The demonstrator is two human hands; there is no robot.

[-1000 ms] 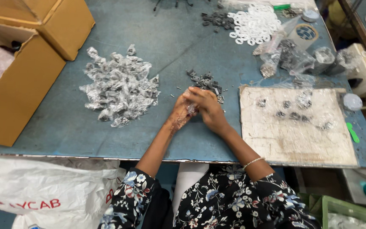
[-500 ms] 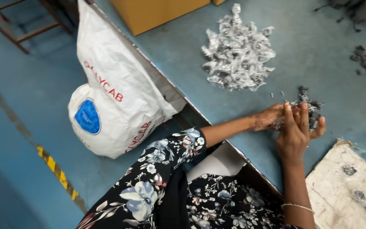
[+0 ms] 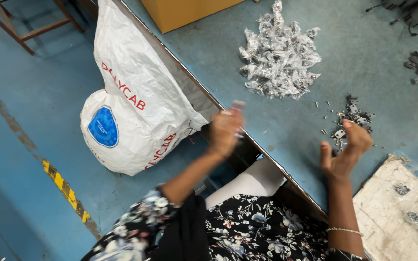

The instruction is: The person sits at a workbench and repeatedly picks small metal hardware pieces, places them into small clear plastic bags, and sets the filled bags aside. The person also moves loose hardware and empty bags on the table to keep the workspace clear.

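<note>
- Hands sat apart above the bench (image 3: pixel 286 130) edge: the left hand (image 3: pixel 226 129) was blurred, so I cannot tell whether its fingers held anything; the right hand (image 3: pixel 345 151) was spread, fingers released, empty.
- Small metal parts (image 3: pixel 348 121) lay in a loose heap just beyond the right hand.
- These looked hard, light and slippery, likely best pinched singly between fingertips.
- Pile of clear packets (image 3: pixel 279 53) lay farther from the metal parts, crinkly and soft.
</note>
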